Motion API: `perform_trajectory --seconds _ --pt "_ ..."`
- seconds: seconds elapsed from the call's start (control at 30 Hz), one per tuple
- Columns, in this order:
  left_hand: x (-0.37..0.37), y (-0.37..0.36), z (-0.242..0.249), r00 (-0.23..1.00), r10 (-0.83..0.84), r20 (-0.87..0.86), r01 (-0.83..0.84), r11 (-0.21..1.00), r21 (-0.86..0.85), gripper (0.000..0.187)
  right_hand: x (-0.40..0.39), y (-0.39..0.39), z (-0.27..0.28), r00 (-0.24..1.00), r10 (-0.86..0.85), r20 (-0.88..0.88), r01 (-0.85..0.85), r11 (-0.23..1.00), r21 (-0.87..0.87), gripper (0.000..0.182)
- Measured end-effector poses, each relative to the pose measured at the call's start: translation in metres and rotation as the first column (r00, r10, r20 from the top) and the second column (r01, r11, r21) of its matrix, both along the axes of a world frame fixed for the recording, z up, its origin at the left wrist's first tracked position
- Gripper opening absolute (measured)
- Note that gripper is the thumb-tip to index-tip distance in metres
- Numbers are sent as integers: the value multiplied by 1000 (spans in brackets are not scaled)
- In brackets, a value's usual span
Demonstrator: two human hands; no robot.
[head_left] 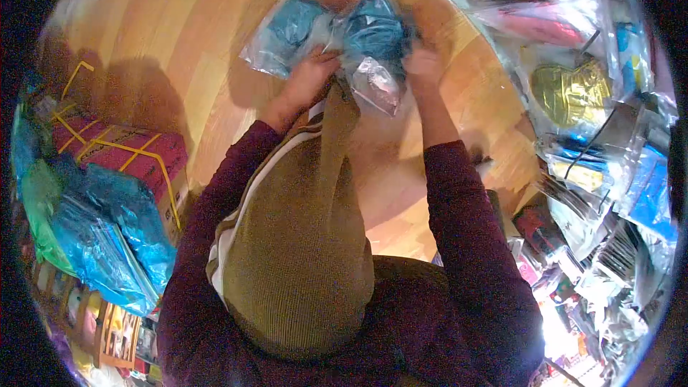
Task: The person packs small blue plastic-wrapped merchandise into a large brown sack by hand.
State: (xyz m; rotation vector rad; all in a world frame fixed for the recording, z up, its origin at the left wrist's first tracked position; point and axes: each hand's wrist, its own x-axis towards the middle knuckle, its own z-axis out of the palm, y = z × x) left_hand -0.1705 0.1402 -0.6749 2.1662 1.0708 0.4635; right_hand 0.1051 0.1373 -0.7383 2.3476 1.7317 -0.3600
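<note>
Two clear plastic packets with dark teal contents lie side by side at the top centre. My left hand (313, 75) has its fingers closed at the lower right edge of the left teal packet (292, 25). Beside the right teal packet (374, 29) is my right hand (424, 64), blurred by motion, its fingers bent at the packet's right edge. Between my hands, a small clear packet with pale pink contents (378, 82) hangs or lies just below the right teal packet.
Wooden floor (215, 29) lies under the packets. On the left are a pink box with yellow straps (136, 154) and a blue plastic bag (107, 222). Many plastic packages, one with a gold heart shape (571, 92), fill the right side. My raised knee (301, 244) is at centre.
</note>
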Motion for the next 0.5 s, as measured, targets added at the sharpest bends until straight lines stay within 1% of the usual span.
perform_trajectory --seconds 0.03,0.07,0.1,0.13,0.17,0.2,0.23,0.27,0.3,0.37,0.4,0.43,0.47,0.5 --pt "1 -2 0 998 54 11 -55 998 22 21 9 -1 18 1000 6 -1 -6 994 110 27" --pt "0 -2 -1 998 60 18 -60 998 22 21 18 -3 37 1000 13 -5 -12 976 219 26" --pt "-2 -1 -1 999 41 13 -41 996 83 21 24 -1 57 1000 22 -1 -21 976 219 26" --pt "-4 -1 0 1000 24 4 -24 990 140 21 28 -1 76 957 -173 -231 230 941 249 25" --pt "-5 -2 2 1000 29 1 -29 991 129 21 28 -4 87 823 -346 -451 475 854 212 24" --pt "-6 -3 6 1000 12 0 -12 993 120 21 24 -9 92 821 -351 -451 476 857 198 24" --pt "-6 -2 8 1000 -8 -1 8 993 120 21 20 -12 94 645 -275 -713 589 774 234 25" --pt "-7 -2 8 1000 -15 -3 15 993 120 21 17 -14 95 421 -137 -897 702 675 227 26" --pt "-6 -4 6 1000 -6 14 4 989 146 21 13 -17 92 421 -140 -896 708 669 228 26" --pt "-1 -2 10 999 1 33 -7 983 183 22 1 -13 78 268 -235 -934 655 756 -3 25" --pt "2 -3 17 994 85 65 -93 987 130 23 -6 -7 78 266 -232 -936 655 755 -2 25" --pt "3 -5 24 981 172 89 -178 981 71 23 -15 1 83 216 -304 -928 615 780 -112 27" --pt "4 -7 29 982 173 81 -178 981 70 23 -23 8 89 169 -378 -910 566 794 -224 30" --pt "5 -7 34 985 167 36 -170 980 105 25 -31 14 98 163 -381 -910 564 793 -230 30"
